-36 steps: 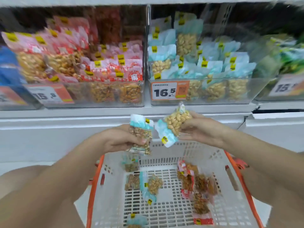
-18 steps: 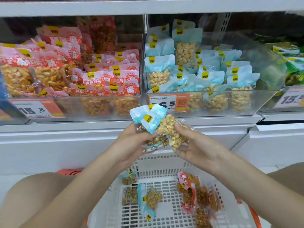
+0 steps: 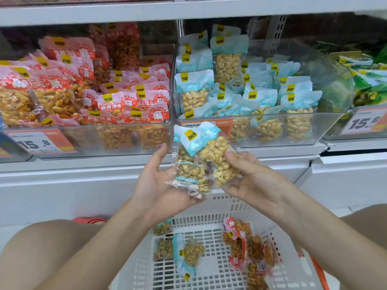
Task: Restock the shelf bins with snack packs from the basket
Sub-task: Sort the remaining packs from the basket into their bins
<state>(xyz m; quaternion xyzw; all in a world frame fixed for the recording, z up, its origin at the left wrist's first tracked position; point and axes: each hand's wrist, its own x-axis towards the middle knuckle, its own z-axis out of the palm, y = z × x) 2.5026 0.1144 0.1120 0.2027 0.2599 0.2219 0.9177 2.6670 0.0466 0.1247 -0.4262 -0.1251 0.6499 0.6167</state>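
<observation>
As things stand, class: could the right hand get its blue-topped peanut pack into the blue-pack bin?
Probably yes: the right hand holds the peanut pack just below the blue-pack bin, whose open top looks unobstructed.

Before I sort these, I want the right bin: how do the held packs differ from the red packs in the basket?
The held packs have pale blue tops and light peanuts; the red packs have red tops and darker orange nuts. The held ones sit upright between the left hand and right hand; the red ones lie flat in the basket. Both have clear bodies.
</observation>
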